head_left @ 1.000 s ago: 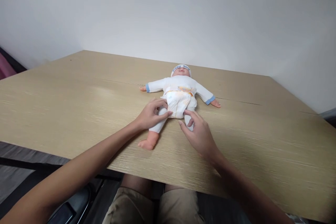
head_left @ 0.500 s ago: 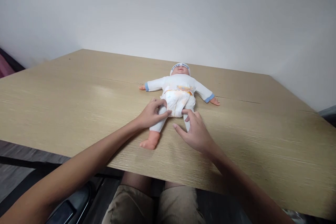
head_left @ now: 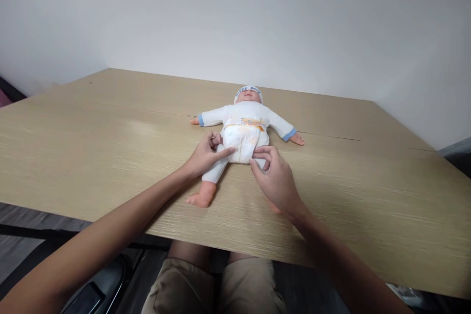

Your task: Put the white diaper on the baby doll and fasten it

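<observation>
A baby doll (head_left: 246, 109) in a white suit with blue cuffs lies on its back, its feet toward me. A white diaper (head_left: 241, 141) with an orange-printed waistband is around its hips. My left hand (head_left: 206, 153) is at the diaper's left side, thumb stretched over the leg edge and the other fingers bent and apart from it. At the opposite leg opening, my right hand (head_left: 274, 172) has thumb and fingertips pinched together on the diaper's edge. That hand hides most of the doll's leg on the right.
The doll lies on a light wooden table (head_left: 121, 157) with a thin seam across it. A pale wall (head_left: 235, 19) stands behind. My knees are under the front edge, and a dark phone-like object (head_left: 84, 299) lies below at the left.
My right thumb has closed in toward the fingers at the diaper's edge. My left fingers have shifted outward, away from the thumb. The view has moved slightly.
</observation>
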A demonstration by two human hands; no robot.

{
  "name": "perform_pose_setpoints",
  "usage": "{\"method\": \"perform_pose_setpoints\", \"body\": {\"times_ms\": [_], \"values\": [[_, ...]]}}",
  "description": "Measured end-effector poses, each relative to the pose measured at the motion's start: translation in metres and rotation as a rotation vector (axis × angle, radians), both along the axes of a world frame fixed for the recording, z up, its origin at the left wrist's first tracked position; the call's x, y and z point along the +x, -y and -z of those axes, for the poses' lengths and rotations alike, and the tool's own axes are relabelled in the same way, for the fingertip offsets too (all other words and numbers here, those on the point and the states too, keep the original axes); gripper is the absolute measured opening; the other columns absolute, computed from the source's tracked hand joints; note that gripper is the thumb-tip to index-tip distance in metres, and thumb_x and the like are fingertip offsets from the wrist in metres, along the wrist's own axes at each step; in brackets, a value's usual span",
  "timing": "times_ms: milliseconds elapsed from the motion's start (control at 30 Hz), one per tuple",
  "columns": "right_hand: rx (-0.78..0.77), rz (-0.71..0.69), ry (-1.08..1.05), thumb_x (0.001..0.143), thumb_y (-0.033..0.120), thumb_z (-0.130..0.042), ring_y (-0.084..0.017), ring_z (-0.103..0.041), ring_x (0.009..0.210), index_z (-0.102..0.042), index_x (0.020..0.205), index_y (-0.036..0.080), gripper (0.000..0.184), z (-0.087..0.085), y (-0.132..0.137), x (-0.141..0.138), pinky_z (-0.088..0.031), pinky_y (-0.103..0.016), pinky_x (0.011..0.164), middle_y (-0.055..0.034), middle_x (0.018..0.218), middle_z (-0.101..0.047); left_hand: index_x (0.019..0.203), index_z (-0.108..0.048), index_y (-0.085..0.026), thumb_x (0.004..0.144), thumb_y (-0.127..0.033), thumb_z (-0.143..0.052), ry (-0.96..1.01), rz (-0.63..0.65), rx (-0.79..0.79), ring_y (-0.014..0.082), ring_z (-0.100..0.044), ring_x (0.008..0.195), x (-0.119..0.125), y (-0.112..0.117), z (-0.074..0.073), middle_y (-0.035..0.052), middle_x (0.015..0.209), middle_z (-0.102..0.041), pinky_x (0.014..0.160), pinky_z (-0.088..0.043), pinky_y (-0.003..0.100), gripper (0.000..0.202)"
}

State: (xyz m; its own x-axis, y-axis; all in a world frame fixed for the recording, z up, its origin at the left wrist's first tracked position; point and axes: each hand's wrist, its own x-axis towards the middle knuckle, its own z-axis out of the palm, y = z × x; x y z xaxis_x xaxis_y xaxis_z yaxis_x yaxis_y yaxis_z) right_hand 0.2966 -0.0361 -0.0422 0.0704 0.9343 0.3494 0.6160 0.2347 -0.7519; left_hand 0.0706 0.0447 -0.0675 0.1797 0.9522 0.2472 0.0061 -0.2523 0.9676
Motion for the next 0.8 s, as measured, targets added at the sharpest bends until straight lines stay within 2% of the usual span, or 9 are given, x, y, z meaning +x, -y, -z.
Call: {"method": "perform_pose_setpoints", "body": {"times_ms": [167, 267, 367, 533, 667, 800], "values": [[-0.010, -0.004, 0.084, 0.101, 0.036, -0.068, -0.028, -0.071, 0.090, -0.069, 0.120, 0.026, 0.022, -0.003, 0.002, 0.001, -0.055, -0.045, 0.091, -0.0073, 0.114, -0.087, 0.113, -0.057, -0.024, 0.079, -0.043, -0.096, -0.009, 0.001, -0.097, 0.0173, -0.059, 0.083, -0.004, 0.008, 0.001, 0.0008, 0.102, -0.069, 0.080, -0.047, 0.034, 0.055], [0.014, -0.038, 0.184, 0.102, 0.034, -0.066, -0.032, -0.070, 0.097, -0.075, 0.120, 0.026, 0.022, 0.000, 0.001, 0.002, -0.054, -0.048, 0.094, -0.0078, 0.115, -0.086, 0.112, -0.065, -0.022, 0.085, -0.046, -0.093, -0.097, 0.039, -0.065, 0.0215, -0.067, 0.093, -0.008, 0.011, -0.003, 0.0059, 0.112, -0.075, 0.085, -0.050, 0.037, 0.045], [0.065, -0.079, 0.265, 0.104, 0.033, -0.064, -0.035, -0.068, 0.108, -0.078, 0.119, 0.025, 0.022, 0.004, 0.000, 0.002, -0.053, -0.051, 0.099, -0.0098, 0.118, -0.084, 0.113, -0.072, -0.021, 0.090, -0.048, -0.089, -0.137, 0.091, -0.021, 0.0263, -0.072, 0.104, -0.010, 0.012, -0.007, 0.0084, 0.115, -0.079, 0.090, -0.053, 0.039, 0.039], [0.104, -0.089, 0.305, 0.105, 0.035, -0.065, -0.036, -0.064, 0.115, -0.077, 0.120, 0.023, 0.022, 0.008, 0.001, -0.002, -0.051, -0.053, 0.105, -0.0108, 0.124, -0.081, 0.112, -0.080, -0.021, 0.095, -0.052, -0.085, -0.198, 0.142, -0.015, 0.0273, -0.072, 0.102, -0.011, 0.011, -0.012, 0.0086, 0.117, -0.080, 0.091, -0.053, 0.041, 0.036], [0.109, -0.092, 0.293, 0.105, 0.034, -0.065, -0.035, -0.062, 0.116, -0.074, 0.118, 0.024, 0.019, 0.008, 0.004, -0.004, -0.050, -0.053, 0.108, -0.0090, 0.130, -0.080, 0.112, -0.081, -0.020, 0.093, -0.051, -0.087, -0.136, 0.178, -0.091, 0.0271, -0.070, 0.102, -0.009, 0.012, -0.015, 0.0088, 0.114, -0.080, 0.090, -0.052, 0.040, 0.037], [0.064, -0.083, 0.266, 0.103, 0.039, -0.068, -0.036, -0.061, 0.114, -0.070, 0.120, 0.026, 0.022, 0.009, 0.005, -0.005, -0.052, -0.054, 0.106, -0.0102, 0.123, -0.079, 0.115, -0.077, -0.021, 0.091, -0.047, -0.089, -0.020, 0.210, -0.207, 0.0264, -0.070, 0.106, -0.007, 0.012, -0.015, 0.0073, 0.116, -0.079, 0.090, -0.053, 0.037, 0.038]]}}
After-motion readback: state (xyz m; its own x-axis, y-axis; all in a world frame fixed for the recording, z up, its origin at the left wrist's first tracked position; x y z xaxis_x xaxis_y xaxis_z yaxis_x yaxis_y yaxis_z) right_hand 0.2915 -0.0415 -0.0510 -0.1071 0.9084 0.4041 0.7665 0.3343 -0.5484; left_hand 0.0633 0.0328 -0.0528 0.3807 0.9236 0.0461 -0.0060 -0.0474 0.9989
